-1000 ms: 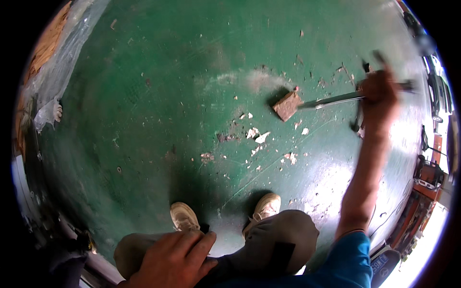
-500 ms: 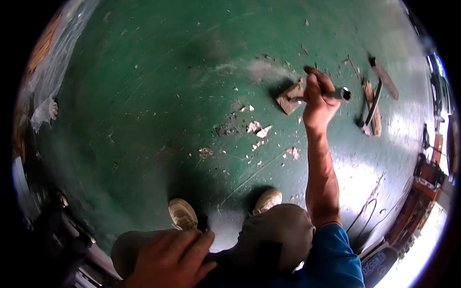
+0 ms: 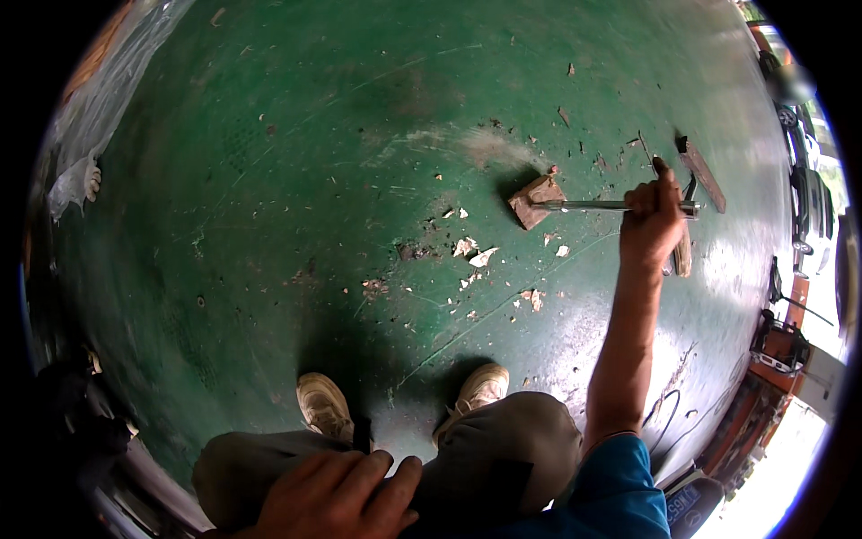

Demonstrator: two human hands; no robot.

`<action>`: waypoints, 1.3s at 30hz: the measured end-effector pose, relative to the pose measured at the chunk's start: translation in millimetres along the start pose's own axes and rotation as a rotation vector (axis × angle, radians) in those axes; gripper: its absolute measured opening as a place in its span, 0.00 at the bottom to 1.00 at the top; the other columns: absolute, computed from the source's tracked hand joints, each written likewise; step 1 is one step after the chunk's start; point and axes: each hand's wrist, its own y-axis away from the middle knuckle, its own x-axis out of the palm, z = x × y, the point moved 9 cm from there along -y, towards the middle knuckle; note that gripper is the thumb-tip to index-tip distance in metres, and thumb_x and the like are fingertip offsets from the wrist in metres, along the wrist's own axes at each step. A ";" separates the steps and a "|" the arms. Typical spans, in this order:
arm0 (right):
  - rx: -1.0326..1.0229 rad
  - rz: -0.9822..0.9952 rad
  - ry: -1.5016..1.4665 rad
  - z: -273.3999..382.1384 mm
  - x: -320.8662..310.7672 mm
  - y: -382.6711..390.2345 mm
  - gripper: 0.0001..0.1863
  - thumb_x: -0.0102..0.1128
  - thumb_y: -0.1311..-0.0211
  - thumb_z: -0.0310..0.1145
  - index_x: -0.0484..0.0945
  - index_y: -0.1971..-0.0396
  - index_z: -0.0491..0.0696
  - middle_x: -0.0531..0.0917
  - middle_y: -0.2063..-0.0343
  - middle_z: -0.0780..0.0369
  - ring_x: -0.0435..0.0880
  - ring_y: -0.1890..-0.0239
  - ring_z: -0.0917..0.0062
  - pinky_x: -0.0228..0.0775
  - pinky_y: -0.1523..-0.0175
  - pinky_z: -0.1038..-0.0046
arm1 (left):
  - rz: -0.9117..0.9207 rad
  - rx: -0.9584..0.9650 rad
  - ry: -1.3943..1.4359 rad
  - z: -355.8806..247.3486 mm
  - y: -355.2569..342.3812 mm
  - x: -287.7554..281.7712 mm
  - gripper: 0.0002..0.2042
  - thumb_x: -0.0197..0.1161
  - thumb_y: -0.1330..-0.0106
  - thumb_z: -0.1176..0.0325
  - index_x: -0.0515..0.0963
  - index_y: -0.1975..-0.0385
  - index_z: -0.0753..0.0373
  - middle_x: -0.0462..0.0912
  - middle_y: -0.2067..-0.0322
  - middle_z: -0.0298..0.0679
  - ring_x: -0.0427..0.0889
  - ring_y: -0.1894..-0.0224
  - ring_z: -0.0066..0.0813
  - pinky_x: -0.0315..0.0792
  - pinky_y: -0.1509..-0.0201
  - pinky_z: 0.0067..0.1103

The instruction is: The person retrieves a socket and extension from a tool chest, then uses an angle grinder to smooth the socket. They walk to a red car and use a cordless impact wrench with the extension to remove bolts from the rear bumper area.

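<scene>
My right hand (image 3: 654, 216) is closed around a silver metal rod (image 3: 588, 206) with a thicker, socket-like end just right of my fist. The rod's other end reaches left to a small wooden block (image 3: 536, 199) on the green floor, its tip over the block; whether the two are joined cannot be told. My left hand (image 3: 346, 494) lies near my lap, with nothing visible in it and its fingers loosely bent. Just behind my right fist are a hammer (image 3: 690, 188), mostly hidden, and a strip of wood (image 3: 683, 251).
Wood chips and pale scraps (image 3: 482, 257) lie scattered on the green floor (image 3: 296, 198). Another piece of wood (image 3: 703, 176) is farther right. Plastic sheeting (image 3: 108, 99) lines the left edge. My shoes (image 3: 325, 404) are planted below; a dark cable (image 3: 666, 418) lies at right.
My right hand has moved right and slightly down, and more of the rod now shows between it and the block. The rod looks flatter. My left hand stays near my lap.
</scene>
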 end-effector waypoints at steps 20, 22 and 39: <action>0.235 0.028 -0.052 83.8 92.0 54.0 0.13 0.50 0.28 0.33 0.74 0.56 0.38 0.61 0.88 0.71 0.57 0.85 0.85 0.52 0.75 0.79 | -0.098 -0.131 0.252 25.1 -33.4 -0.2 0.32 0.66 0.37 0.58 0.63 0.36 0.66 0.78 0.52 0.52 0.80 0.53 0.52 0.75 0.52 0.37; 0.379 0.052 -0.178 150.4 128.3 78.9 0.15 0.48 0.27 0.35 0.72 0.52 0.39 0.55 0.88 0.72 0.55 0.84 0.86 0.55 0.72 0.78 | -0.375 -0.161 0.398 25.8 -19.5 -30.7 0.38 0.67 0.37 0.60 0.55 0.31 0.66 0.68 0.41 0.57 0.72 0.42 0.56 0.72 0.43 0.37; 0.859 0.392 -0.511 606.1 417.0 235.0 0.15 0.51 0.25 0.43 0.75 0.52 0.48 0.64 0.82 0.72 0.61 0.78 0.85 0.59 0.66 0.78 | -0.464 -0.237 1.441 -266.6 323.0 -285.1 0.20 0.56 0.26 0.63 0.73 0.44 0.73 0.76 0.73 0.35 0.75 0.72 0.19 0.74 0.66 0.19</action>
